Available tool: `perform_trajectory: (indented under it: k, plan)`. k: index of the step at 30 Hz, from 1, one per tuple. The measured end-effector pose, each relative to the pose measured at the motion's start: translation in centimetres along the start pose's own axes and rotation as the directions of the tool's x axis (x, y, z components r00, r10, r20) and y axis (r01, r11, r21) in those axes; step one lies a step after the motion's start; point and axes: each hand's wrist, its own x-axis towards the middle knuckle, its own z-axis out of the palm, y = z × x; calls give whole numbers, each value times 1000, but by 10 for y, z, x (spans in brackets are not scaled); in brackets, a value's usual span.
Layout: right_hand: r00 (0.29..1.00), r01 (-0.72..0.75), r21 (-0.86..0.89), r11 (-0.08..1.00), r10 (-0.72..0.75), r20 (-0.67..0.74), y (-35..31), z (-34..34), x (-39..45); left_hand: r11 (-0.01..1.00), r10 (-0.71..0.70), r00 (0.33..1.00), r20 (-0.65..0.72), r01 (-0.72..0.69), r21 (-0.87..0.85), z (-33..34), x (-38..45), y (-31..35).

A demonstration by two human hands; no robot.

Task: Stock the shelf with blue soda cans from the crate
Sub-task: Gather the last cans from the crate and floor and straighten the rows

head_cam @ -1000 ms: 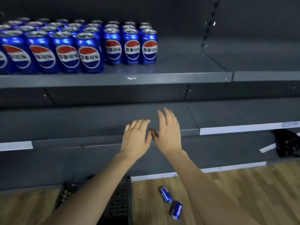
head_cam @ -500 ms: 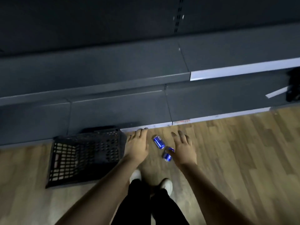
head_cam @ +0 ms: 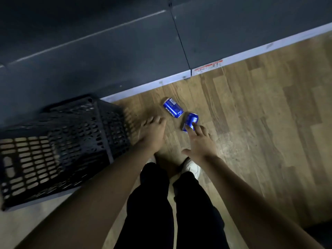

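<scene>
On the wood floor [head_cam: 269,123] below the dark shelf base [head_cam: 107,51], black plastic crate [head_cam: 53,151] sits at left, looks empty through the mesh. Black trousers [head_cam: 161,212] and white shoe [head_cam: 191,168] at bottom centre. Left hand [head_cam: 152,133] open, fingers spread, holding nothing, blurred, beside crate corner. Right hand [head_cam: 201,142] open, fingertips over the nearer can [head_cam: 191,120]; contact unclear. Farther Pepsi can [head_cam: 172,109] lies on its side just beside it, near shelf edge.

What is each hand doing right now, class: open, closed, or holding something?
Left hand: open, holding nothing.
Right hand: open, fingertips at the nearer blue can, not gripping it.
</scene>
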Motion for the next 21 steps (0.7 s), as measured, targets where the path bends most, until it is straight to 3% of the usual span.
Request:
perform_trajectory:
  k: [5,11,16,21]
  plan:
    - [1000,6,-113,994,-6,3,47,65,77,991,112,993,-47,-108,73,81,77,-2]
    - [989,-134,-7,991,134,-68,85,132,166,963,230,973,-17,-225,146,159,162,-4]
    - [976,-200,-63,978,193,-100,95,153,225,877,365,930,40,-358,320,192,217,-8]
    - [912,-399,149,905,409,-37,98,164,259,780,413,906,98,-407,475,205,257,-4]
